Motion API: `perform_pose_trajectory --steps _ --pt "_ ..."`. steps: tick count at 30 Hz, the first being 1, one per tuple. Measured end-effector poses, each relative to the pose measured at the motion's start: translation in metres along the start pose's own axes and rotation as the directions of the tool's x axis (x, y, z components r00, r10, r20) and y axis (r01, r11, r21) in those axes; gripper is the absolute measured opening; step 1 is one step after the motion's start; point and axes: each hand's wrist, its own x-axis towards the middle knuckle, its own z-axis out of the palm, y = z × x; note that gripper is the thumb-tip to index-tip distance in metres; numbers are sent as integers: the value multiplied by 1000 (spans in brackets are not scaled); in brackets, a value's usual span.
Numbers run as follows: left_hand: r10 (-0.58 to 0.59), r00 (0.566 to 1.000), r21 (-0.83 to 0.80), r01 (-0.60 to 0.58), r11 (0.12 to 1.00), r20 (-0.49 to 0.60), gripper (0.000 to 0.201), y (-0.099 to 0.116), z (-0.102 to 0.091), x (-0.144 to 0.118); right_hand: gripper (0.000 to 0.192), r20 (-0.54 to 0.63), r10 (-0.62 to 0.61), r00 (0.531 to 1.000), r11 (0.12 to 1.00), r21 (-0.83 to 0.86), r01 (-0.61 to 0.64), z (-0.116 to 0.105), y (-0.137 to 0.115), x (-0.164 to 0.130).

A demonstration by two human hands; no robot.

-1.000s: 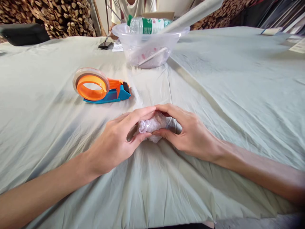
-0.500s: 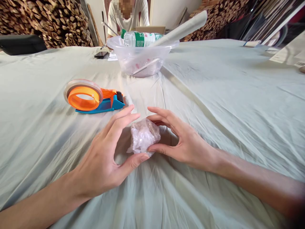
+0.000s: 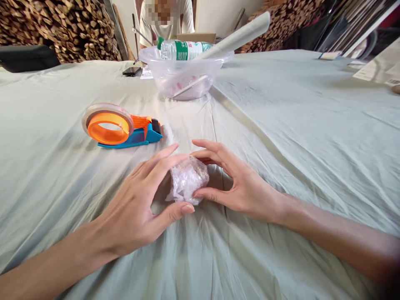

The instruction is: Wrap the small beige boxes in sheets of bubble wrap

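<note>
Hands meet over a small wrapped bundle [image 3: 187, 180] on the cloth-covered worktop [image 3: 296, 137], near the front edge and about mid-width. The left hand [image 3: 137, 212] cups it from one side, fingers loosely spread, thumb tip against the bundle's lower edge and forefinger along its top; the right hand [image 3: 240, 183] closes in from the other, thumb and forefinger pinching the crinkled clear film. Neither hand lifts it; the bundle sits on the cloth. To hold the wrap well, it looks wise to keep the pinch light, press loose film flat against the bundle rather than crush it, and steady it from both sides so it does not roll on the wrinkled cloth. Beyond the left hand, well apart, lies an orange and blue tape dispenser [image 3: 120, 126]. Farther back stands a clear bowl [image 3: 184, 71] with a bottle [image 3: 183, 48] and a paper roll [image 3: 237, 35] resting across its rim; a seated person [image 3: 165, 18] is behind it.
</note>
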Motion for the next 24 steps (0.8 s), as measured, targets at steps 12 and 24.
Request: perform_pose_trajectory --steps 12,24 --pt "65 991 -117 -79 990 -117 55 2 -5 -1 67 47 -107 993 990 -84 110 -10 -10 -3" --pt "-11 999 -13 10 1000 -37 89 3 5 -2 76 105 -269 957 935 -209 286 -6 -10 -4"
